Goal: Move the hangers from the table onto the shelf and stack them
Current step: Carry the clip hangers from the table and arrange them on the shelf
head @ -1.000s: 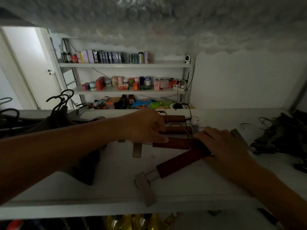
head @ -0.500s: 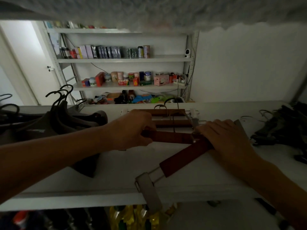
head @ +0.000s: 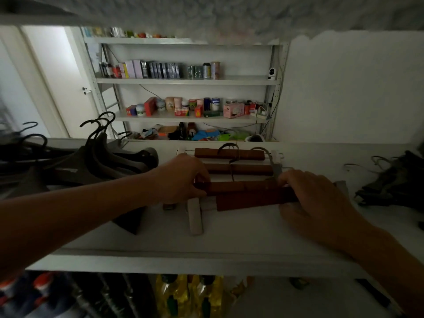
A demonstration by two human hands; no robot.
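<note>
Several brown wooden clip hangers lie in a row on the white shelf [head: 229,239]. The nearest hanger [head: 250,201] lies almost level, with a grey clip [head: 195,216] at its left end. My right hand [head: 309,198] grips its right end. My left hand [head: 183,177] pinches the left end of the hanger just behind it [head: 238,186]. Two more wooden hangers [head: 229,154] rest farther back with metal hooks up.
Black plastic hangers [head: 103,164] are piled on the shelf's left, dark hangers [head: 394,184] at its right. Bottles stand under the shelf [head: 183,297]. A rack with boxes and jars [head: 183,106] fills the back wall.
The nearest hanger swung from a diagonal, with its clip over the shelf edge, to lie parallel against the others. Both hands stayed on the hangers.
</note>
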